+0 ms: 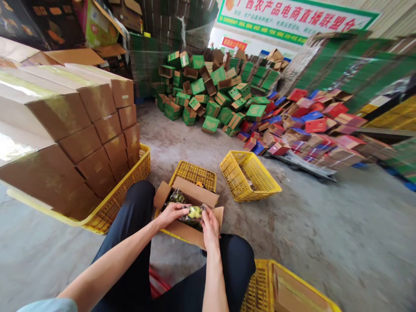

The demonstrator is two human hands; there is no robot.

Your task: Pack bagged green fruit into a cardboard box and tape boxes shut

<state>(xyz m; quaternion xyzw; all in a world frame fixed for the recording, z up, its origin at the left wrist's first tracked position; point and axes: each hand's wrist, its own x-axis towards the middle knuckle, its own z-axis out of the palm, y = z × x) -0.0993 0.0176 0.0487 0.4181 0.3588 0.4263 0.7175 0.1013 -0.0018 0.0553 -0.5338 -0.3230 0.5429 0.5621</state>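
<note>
I sit with an open brown cardboard box (190,195) resting on a yellow crate (195,173) between my knees. Both hands are over the box mouth. My left hand (172,213) and my right hand (209,225) are closed on a clear plastic packet of yellow-green fruit (194,212), each pinching one end. More dark packets lie inside the box under it.
A tall stack of closed brown cartons (81,130) fills a yellow crate at my left. An empty tilted yellow crate (248,175) lies ahead on the concrete floor. Piles of green boxes (211,91) and red and blue boxes (308,125) lie beyond. Another yellow crate (286,286) is by my right knee.
</note>
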